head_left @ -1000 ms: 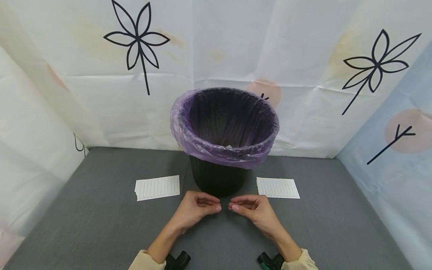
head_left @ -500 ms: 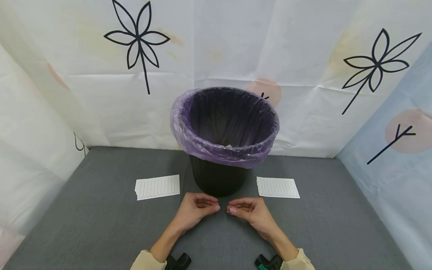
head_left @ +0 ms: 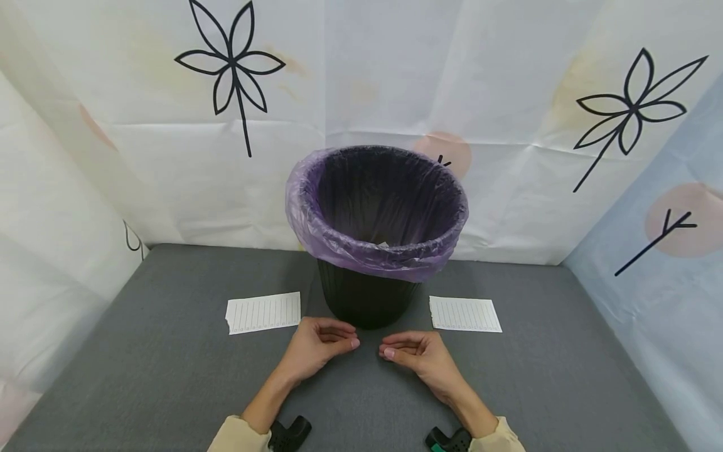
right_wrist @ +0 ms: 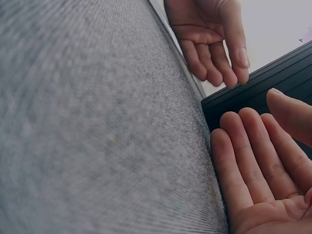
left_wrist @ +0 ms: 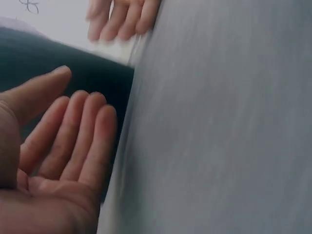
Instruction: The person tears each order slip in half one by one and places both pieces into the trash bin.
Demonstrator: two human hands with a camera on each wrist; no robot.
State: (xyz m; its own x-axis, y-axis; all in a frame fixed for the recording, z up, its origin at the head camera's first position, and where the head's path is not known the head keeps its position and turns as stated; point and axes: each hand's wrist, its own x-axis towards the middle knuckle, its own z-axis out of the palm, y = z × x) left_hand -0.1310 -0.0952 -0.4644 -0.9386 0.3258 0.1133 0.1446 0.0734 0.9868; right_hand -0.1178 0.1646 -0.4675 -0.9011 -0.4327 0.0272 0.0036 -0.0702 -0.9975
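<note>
In the head view my left hand [head_left: 314, 349] is in front of the bin, near the paper on the left, its fingers loosely bent and holding nothing. Opposite it, my right hand [head_left: 420, 359] is likewise relaxed, with nothing in its grasp. A gap lies between the two sets of fingertips. Both wrist views show bare palms, the left palm [left_wrist: 63, 195] and the right palm [right_wrist: 273, 212]. A black trash bin [head_left: 367, 298] stands upright behind the hands, lined with a purple bag [head_left: 375, 254] folded over its rim. A small pale scrap shows inside.
A lined paper slip [head_left: 263, 314] lies left of the bin, another paper slip [head_left: 465, 314] to its right. Grey cloth [head_left: 141, 364] covers the table. White printed curtains [head_left: 361, 75] enclose the back and sides.
My left hand has moved a little to the left, widening the gap between the hands. My right hand has shifted slightly left and towards me. The bin and papers stay put.
</note>
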